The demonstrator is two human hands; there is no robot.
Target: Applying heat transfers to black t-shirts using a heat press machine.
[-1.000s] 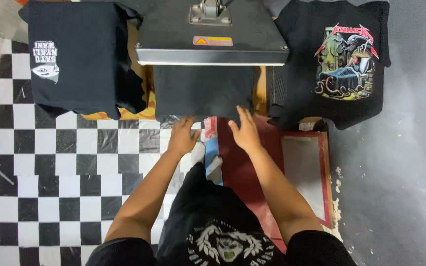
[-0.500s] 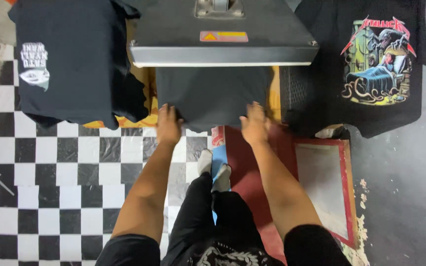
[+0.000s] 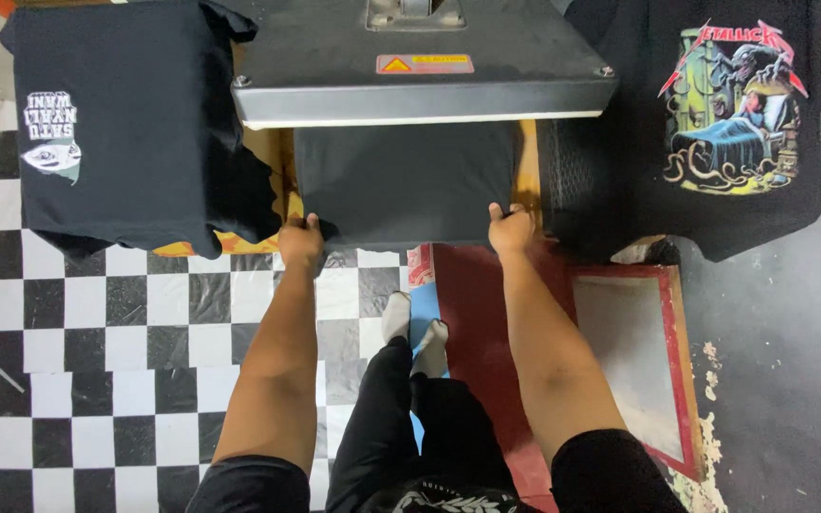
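Checkered black-and-white floor (image 3: 125, 313) below, red mat (image 3: 486, 313) at right, seen from the head view. Top of the grey metal heat press (image 3: 420, 90) cut off; upper part of the dark shirt (image 3: 406, 185) hidden under its flat plate. Left hand (image 3: 301, 242) and right hand (image 3: 510, 228) each clenched on a lower corner of that soft shirt, fingertips tucked out of sight. Hands set wider apart than half a second ago. Folded black shirt (image 3: 125, 133) left, printed black shirt (image 3: 715, 123) right.

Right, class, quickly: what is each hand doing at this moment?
Left hand: closed on the near left corner of the dark shirt on the press.
Right hand: closed on its near right corner.
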